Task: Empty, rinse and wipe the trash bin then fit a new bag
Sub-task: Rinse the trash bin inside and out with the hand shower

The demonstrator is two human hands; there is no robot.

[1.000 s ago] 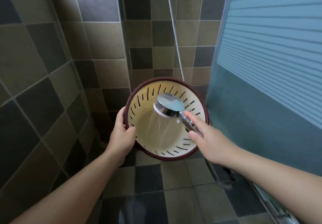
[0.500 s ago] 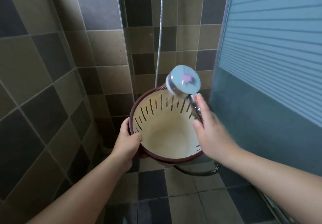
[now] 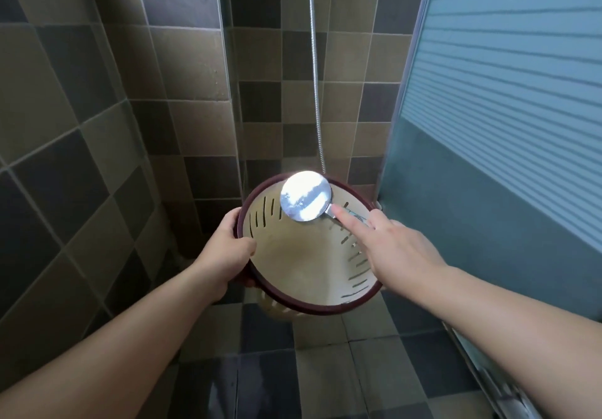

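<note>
So the trash bin (image 3: pixel 303 265) is the thing to go by here: a cream plastic one with a dark maroon rim and narrow slots cut down its wall. It's up off the tiled floor (image 3: pixel 319 369), tipped so the opening faces up toward the camera, and you can see right down to the bare bottom

The left hand (image 3: pixel 228 252) grips the bin's rim on the left side, thumb hooked over the edge into the opening and the other fingers wrapped round the outside, so those are mostly hidden

The right hand (image 3: pixel 391 249) comes in over the right side of the bin and holds the shower head (image 3: pixel 306 195) by its handle. The index finger lies straight along the handle, pointing toward the head, and the rest of the fingers curl underneath it. The handle itself is nearly all covered by the hand

The round chrome back of the shower head sits over the far edge of the bin's opening, bright with reflection, so the spray face is turned away from the camera. I honestly can't tell whether water is coming out

The metal hose (image 3: pixel 315 70) runs up from behind the bin's far rim, along the tiled wall (image 3: pixel 182 70) in brown and dark squares. To the right of the bin stands a frosted glass door (image 3: pixel 508 99) with horizontal stripes across its upper part
</note>
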